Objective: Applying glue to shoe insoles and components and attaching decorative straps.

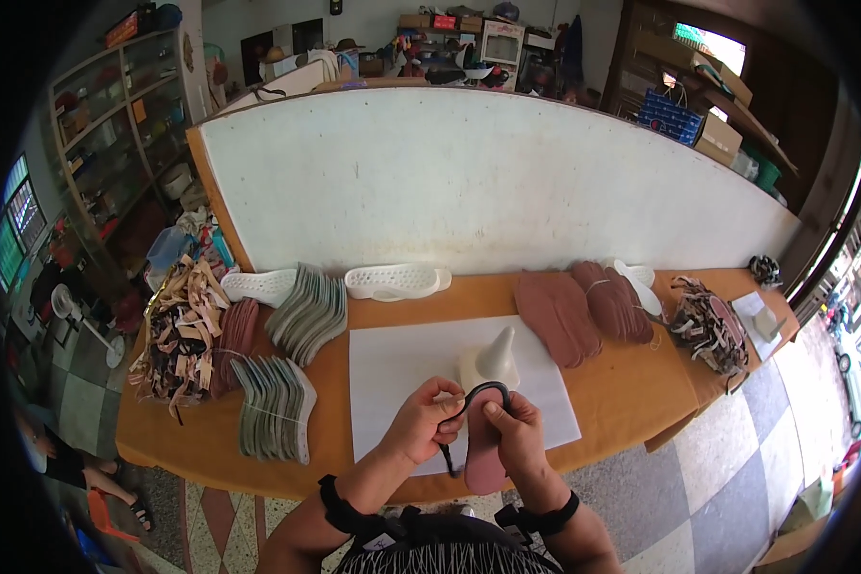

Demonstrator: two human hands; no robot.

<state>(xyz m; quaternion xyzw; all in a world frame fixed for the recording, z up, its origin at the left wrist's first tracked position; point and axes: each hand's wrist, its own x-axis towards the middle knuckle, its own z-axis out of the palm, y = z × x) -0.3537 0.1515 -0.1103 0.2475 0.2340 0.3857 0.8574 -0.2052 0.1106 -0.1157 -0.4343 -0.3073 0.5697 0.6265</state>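
A reddish-brown insole (485,461) is in my right hand (521,435), its thumb pressed on the top face and its fingers behind. Around the insole's far end curves a narrow black strip (449,461), whose loose end hangs down at the left. My left hand (419,421) is closed in a pinch on this strip beside the insole's edge. Just beyond my hands a white bottle with a cone-shaped nozzle (497,356) stands on a large white sheet (392,359). The fingertips behind the insole are hidden.
On the orange-covered table (631,411), stacks of grey-green insoles (275,409) and a heap of beige strips (184,330) lie left. Brown insoles (557,316) and a dark strip bundle (710,327) lie right. White perforated soles (392,281) rest against the white partition (488,182).
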